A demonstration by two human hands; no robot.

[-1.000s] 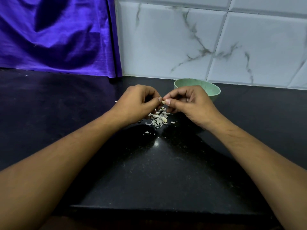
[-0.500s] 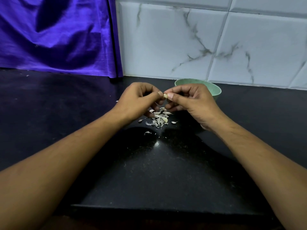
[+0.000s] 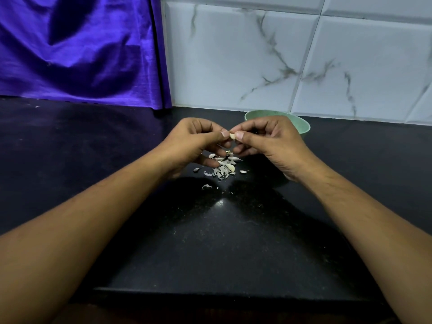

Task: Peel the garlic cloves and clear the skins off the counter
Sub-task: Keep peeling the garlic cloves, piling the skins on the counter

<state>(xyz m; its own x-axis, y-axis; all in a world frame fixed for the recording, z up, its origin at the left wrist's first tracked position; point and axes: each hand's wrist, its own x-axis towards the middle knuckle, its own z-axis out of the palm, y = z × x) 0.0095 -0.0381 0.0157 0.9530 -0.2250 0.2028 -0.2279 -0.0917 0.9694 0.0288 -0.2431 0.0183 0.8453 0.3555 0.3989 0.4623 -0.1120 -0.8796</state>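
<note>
We begin at the near part of the dark desk; further in, a lone curl of skin lies at seven o'clock from the heap of skins, and another scrap sits at three o'clock of it; so the clearing half of the job is, in our judgement, not yet begun. Whether a plump piece in the heap is an unpeeled clove we cannot tell.

Just above the heap, the left hand and the right hand meet; their fingers are curled and pinched together on one small garlic clove, which hangs between the two thumb tips, off the desk; it looks pale and mostly bare, so we judge this clove nearly peeled.

Beyond the right hand, at one o'clock from the heap, stands a green bowl; the hand hides its inside, so we cannot count finished cloves. Behind it rises the marbled tile wall, with a purple cloth at eleven o'clock.

Left to do, as we read it: finish this clove, peel any others, then gather the skins.
</note>
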